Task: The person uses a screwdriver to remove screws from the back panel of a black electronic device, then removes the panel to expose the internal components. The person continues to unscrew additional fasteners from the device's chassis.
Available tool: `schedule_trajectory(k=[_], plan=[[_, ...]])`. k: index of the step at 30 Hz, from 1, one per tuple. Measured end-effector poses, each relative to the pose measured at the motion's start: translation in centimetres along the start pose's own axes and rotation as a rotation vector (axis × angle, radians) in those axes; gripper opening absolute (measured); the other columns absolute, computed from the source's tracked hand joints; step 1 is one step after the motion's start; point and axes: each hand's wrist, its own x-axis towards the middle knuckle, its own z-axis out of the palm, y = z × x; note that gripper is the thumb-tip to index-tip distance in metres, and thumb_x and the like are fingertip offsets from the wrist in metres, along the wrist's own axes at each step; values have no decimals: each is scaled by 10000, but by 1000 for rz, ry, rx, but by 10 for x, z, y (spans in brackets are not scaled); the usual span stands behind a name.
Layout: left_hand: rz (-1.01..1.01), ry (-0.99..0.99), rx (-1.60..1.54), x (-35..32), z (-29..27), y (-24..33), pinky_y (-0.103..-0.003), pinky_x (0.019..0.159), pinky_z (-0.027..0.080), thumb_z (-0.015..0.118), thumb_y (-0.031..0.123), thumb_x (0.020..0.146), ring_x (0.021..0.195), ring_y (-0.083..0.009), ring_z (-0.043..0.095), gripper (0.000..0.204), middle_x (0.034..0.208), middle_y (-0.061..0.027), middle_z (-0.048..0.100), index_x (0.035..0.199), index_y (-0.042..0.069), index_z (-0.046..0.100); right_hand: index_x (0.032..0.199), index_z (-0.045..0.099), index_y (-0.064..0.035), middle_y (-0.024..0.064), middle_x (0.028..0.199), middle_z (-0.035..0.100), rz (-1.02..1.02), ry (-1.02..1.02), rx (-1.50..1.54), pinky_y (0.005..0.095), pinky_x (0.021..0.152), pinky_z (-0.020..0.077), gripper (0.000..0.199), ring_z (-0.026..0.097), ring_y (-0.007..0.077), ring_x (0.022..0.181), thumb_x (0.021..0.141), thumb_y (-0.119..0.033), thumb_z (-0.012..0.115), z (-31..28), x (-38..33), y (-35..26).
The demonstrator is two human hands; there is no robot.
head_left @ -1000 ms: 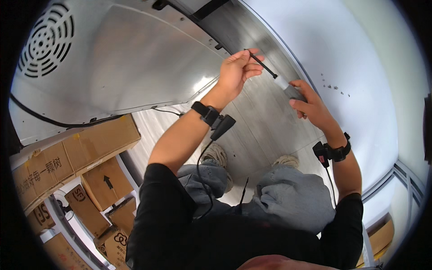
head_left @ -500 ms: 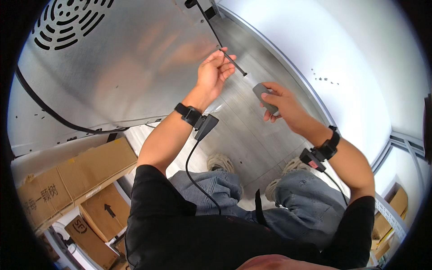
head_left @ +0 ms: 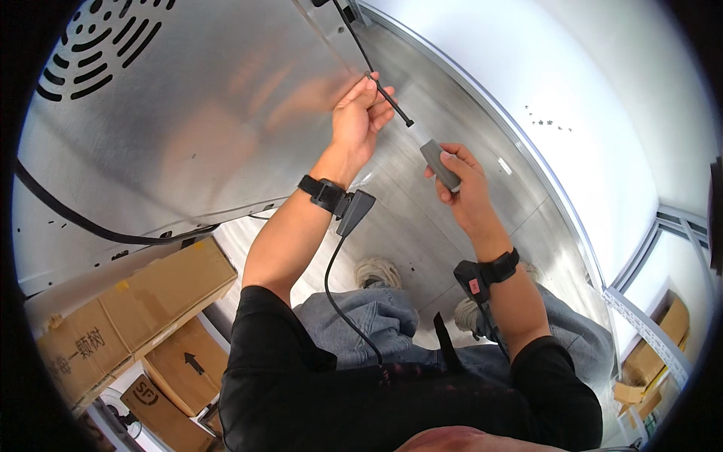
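My left hand (head_left: 360, 113) is closed at the edge of a large metal cabinet panel (head_left: 226, 113), its thumb and fingers pinching a thin black cable (head_left: 395, 106). Past the fingers, the cable's straight, thicker end points down toward my right hand (head_left: 468, 184). That hand is wrapped round a small grey block-shaped tool (head_left: 440, 165), thumb on top. A pale, see-through piece (head_left: 419, 135) sticks out of the tool toward the cable's tip; whether the two touch I cannot tell.
Slotted vents (head_left: 98, 53) pierce the panel at upper left, and a thick black cable (head_left: 83, 224) droops along its lower edge. Cardboard boxes (head_left: 151, 294) stack at lower left. A white wall panel (head_left: 527, 90) with a metal rail curves along the right. My shoes (head_left: 379, 271) stand on grey flooring.
My right forearm has swung inward to the left, and the grey tool is slightly nearer my left hand and tilted more upright. My left hand keeps its pinch on the cable.
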Motion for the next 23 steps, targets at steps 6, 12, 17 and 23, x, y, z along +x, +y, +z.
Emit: schedule_trajectory(k=[6,12,17,23], plan=[[3,-15,-13,2,-1,-2,-257,642,538,488,188,958,744,-138,638,230,940,-73,658,1154,90,558,1052,521,-33,112,768,617,39,-47,144,216,365,281,234,412,73,406,892,-204,527,-7,7,1],[12,13,-11,2,3,-3,-247,626,539,495,195,956,736,-134,629,236,938,-69,650,1157,84,553,1057,516,-24,114,780,607,83,-107,193,204,371,284,240,403,68,410,911,-214,496,-11,10,0],[27,18,-21,0,3,-3,-239,611,537,521,201,944,747,-140,631,242,920,-63,648,1151,80,555,1069,519,-41,99,796,603,-23,-42,0,209,401,323,247,431,72,448,919,-236,499,-3,6,-6],[82,68,141,1,7,-6,-241,623,546,587,182,904,772,-165,639,262,959,-55,640,1151,98,561,1139,523,-109,65,924,600,-315,92,-472,235,483,423,344,516,96,595,871,-305,612,-6,13,11]])
